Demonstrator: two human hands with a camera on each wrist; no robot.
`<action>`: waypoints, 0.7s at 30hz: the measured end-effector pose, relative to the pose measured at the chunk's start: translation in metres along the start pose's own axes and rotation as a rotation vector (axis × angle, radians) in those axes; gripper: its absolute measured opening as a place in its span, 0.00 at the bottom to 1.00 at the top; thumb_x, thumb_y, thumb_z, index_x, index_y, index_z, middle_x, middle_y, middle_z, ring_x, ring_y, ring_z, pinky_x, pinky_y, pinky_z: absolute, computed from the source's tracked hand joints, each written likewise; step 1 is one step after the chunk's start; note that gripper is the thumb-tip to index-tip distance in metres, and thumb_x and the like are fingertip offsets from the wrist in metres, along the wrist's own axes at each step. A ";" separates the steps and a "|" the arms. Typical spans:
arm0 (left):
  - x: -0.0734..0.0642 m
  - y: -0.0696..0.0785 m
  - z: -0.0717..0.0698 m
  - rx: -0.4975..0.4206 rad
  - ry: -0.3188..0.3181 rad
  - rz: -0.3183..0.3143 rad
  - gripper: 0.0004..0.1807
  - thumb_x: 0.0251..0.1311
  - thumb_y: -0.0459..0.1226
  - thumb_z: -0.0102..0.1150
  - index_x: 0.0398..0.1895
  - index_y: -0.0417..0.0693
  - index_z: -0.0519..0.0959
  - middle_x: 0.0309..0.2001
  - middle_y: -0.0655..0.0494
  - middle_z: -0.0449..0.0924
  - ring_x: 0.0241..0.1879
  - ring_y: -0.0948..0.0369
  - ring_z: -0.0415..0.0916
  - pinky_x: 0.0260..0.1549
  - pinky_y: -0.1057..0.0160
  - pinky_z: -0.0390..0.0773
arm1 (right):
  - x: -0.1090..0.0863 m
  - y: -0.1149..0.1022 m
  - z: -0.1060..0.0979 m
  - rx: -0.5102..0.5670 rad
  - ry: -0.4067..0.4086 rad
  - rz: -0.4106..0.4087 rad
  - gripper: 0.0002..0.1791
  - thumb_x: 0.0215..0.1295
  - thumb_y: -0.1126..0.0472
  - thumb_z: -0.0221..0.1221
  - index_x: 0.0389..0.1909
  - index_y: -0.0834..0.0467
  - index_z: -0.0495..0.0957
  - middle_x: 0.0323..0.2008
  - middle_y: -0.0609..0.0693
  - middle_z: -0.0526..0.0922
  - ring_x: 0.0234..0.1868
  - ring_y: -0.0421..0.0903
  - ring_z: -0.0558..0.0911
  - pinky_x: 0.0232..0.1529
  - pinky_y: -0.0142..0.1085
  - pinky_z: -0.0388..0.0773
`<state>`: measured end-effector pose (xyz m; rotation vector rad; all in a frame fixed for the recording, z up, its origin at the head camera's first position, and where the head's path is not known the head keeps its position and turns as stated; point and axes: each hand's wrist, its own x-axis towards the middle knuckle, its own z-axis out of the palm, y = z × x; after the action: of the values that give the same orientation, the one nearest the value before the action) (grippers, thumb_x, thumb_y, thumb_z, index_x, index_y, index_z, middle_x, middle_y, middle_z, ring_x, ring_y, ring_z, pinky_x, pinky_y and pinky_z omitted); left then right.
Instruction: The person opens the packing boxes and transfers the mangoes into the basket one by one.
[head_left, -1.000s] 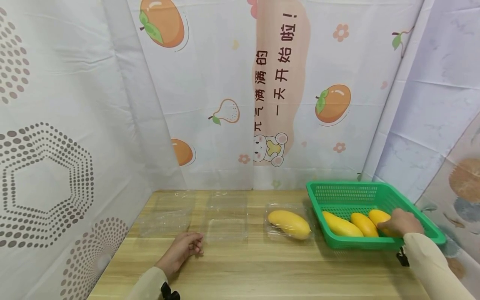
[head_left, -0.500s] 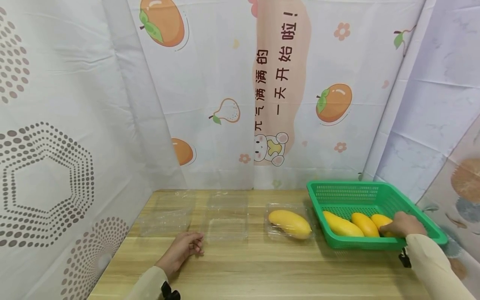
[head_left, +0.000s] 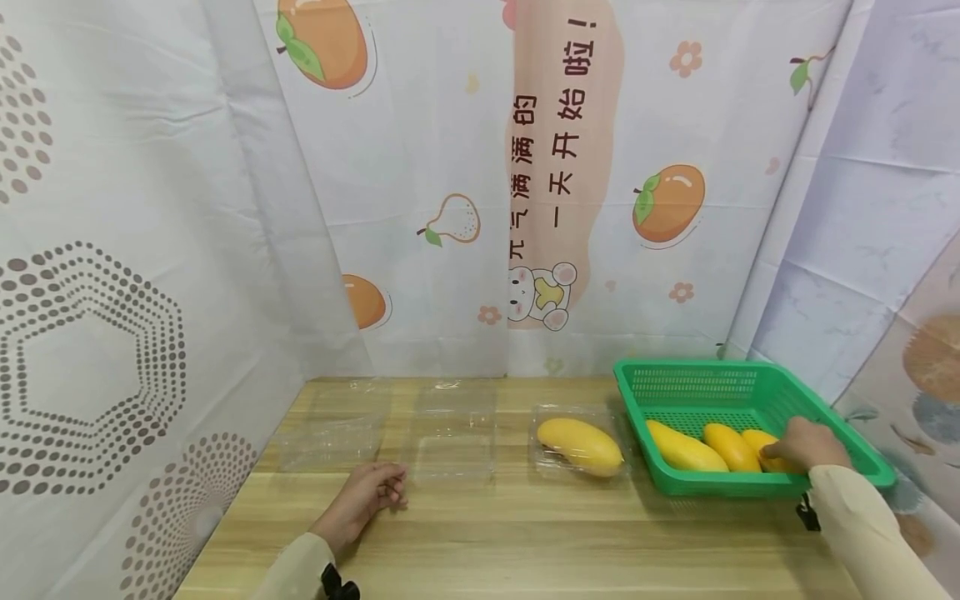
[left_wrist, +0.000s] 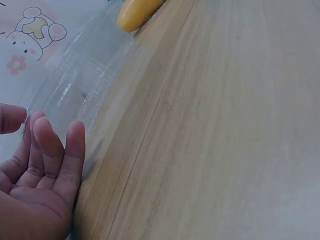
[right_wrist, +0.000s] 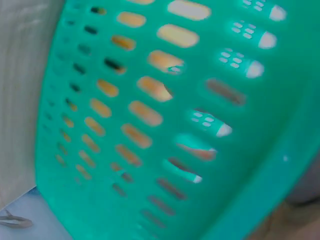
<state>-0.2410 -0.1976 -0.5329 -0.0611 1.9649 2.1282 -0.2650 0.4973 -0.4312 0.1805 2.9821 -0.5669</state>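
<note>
In the head view my right hand (head_left: 810, 446) reaches over the near side of the green plastic basket (head_left: 663, 433), fingers curled on the rightmost mango (head_left: 759, 442). Two more yellow mangoes, a middle one (head_left: 731, 447) and a left one (head_left: 684, 447), lie beside it. The right wrist view shows mostly the slotted basket wall (right_wrist: 270, 130), which hides most of that hand. My left hand (head_left: 363, 502) rests on the table with loosely bent fingers and holds nothing. In the left wrist view its fingers (left_wrist: 72, 155) are close to a clear plastic box (left_wrist: 75, 97).
Two clear hinged boxes stand open on the left half of the table, a left box (head_left: 330, 442) and a middle box (head_left: 452, 475). A third clear box (head_left: 542, 461) beside the basket holds one mango (head_left: 581, 446). Printed curtains (head_left: 420, 350) border the table behind and at both sides.
My right hand and the rightmost mango have shifted slightly to the right inside the basket. The left hand has stayed in place.
</note>
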 end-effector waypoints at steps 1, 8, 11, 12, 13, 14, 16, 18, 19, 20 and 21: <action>0.000 0.000 0.000 0.000 0.007 -0.002 0.13 0.74 0.36 0.56 0.42 0.30 0.78 0.30 0.54 0.79 0.29 0.63 0.75 0.40 0.58 0.85 | -0.001 -0.004 -0.001 0.002 0.010 -0.017 0.23 0.61 0.54 0.69 0.16 0.55 0.66 0.18 0.46 0.61 0.22 0.45 0.64 0.25 0.39 0.67; 0.000 0.002 0.002 0.004 0.036 0.002 0.14 0.74 0.35 0.56 0.43 0.28 0.78 0.30 0.53 0.79 0.28 0.64 0.75 0.40 0.59 0.85 | -0.002 -0.039 -0.004 -0.017 0.057 -0.132 0.23 0.62 0.56 0.69 0.18 0.66 0.71 0.18 0.57 0.71 0.19 0.51 0.71 0.23 0.42 0.73; 0.000 0.001 0.003 0.012 0.042 0.007 0.14 0.74 0.35 0.55 0.43 0.27 0.78 0.30 0.53 0.78 0.28 0.63 0.75 0.40 0.59 0.85 | -0.001 -0.057 -0.003 -0.042 0.077 -0.174 0.28 0.62 0.55 0.70 0.42 0.81 0.78 0.41 0.76 0.81 0.38 0.72 0.81 0.35 0.56 0.82; 0.000 0.001 0.003 0.014 0.046 0.006 0.14 0.74 0.35 0.55 0.43 0.27 0.78 0.30 0.53 0.78 0.28 0.63 0.75 0.40 0.59 0.85 | -0.001 -0.063 -0.002 -0.051 0.088 -0.192 0.32 0.62 0.55 0.70 0.50 0.82 0.76 0.49 0.79 0.78 0.46 0.76 0.79 0.39 0.60 0.81; -0.001 0.001 0.004 0.014 0.050 0.004 0.14 0.74 0.35 0.55 0.42 0.27 0.78 0.30 0.53 0.78 0.28 0.63 0.75 0.39 0.59 0.85 | 0.000 -0.070 -0.001 -0.051 0.096 -0.205 0.31 0.63 0.56 0.70 0.51 0.81 0.76 0.50 0.79 0.78 0.46 0.76 0.79 0.40 0.61 0.81; -0.001 0.000 0.004 0.014 0.054 0.002 0.15 0.75 0.36 0.55 0.42 0.27 0.78 0.29 0.53 0.78 0.28 0.63 0.75 0.39 0.60 0.85 | 0.000 -0.076 0.001 -0.052 0.103 -0.217 0.30 0.63 0.56 0.70 0.50 0.81 0.77 0.50 0.78 0.79 0.46 0.76 0.79 0.40 0.61 0.81; -0.001 0.000 0.005 0.014 0.058 -0.004 0.15 0.75 0.37 0.55 0.42 0.27 0.78 0.29 0.53 0.78 0.28 0.63 0.75 0.38 0.61 0.85 | -0.001 -0.088 0.005 -0.056 0.117 -0.237 0.26 0.63 0.58 0.69 0.48 0.79 0.79 0.48 0.76 0.81 0.44 0.74 0.81 0.39 0.60 0.81; -0.002 0.000 0.005 0.017 0.060 -0.012 0.16 0.75 0.38 0.55 0.41 0.28 0.78 0.29 0.53 0.79 0.28 0.62 0.76 0.36 0.62 0.84 | -0.002 -0.099 0.009 -0.059 0.132 -0.256 0.21 0.64 0.60 0.68 0.45 0.77 0.81 0.46 0.74 0.83 0.40 0.69 0.83 0.38 0.58 0.82; -0.002 0.000 0.005 0.018 0.060 -0.014 0.17 0.76 0.39 0.55 0.41 0.29 0.78 0.29 0.53 0.79 0.28 0.62 0.76 0.35 0.63 0.84 | -0.002 -0.105 0.011 -0.063 0.136 -0.267 0.19 0.64 0.61 0.68 0.44 0.76 0.82 0.44 0.73 0.84 0.37 0.65 0.84 0.36 0.57 0.82; -0.002 0.000 0.005 0.019 0.061 -0.017 0.17 0.76 0.40 0.54 0.41 0.29 0.79 0.29 0.53 0.79 0.28 0.62 0.76 0.34 0.64 0.83 | -0.002 -0.110 0.013 -0.065 0.137 -0.274 0.17 0.65 0.62 0.67 0.43 0.75 0.82 0.43 0.72 0.84 0.34 0.61 0.85 0.35 0.55 0.83; -0.003 0.000 0.006 0.019 0.061 -0.019 0.19 0.77 0.41 0.54 0.41 0.30 0.79 0.29 0.53 0.79 0.28 0.61 0.76 0.33 0.64 0.83 | -0.002 -0.115 0.015 -0.064 0.141 -0.281 0.16 0.65 0.62 0.67 0.42 0.75 0.82 0.41 0.71 0.85 0.31 0.57 0.84 0.33 0.53 0.83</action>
<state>-0.2376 -0.1925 -0.5315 -0.1428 2.0099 2.1193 -0.2776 0.3856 -0.4037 -0.2173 3.1817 -0.5017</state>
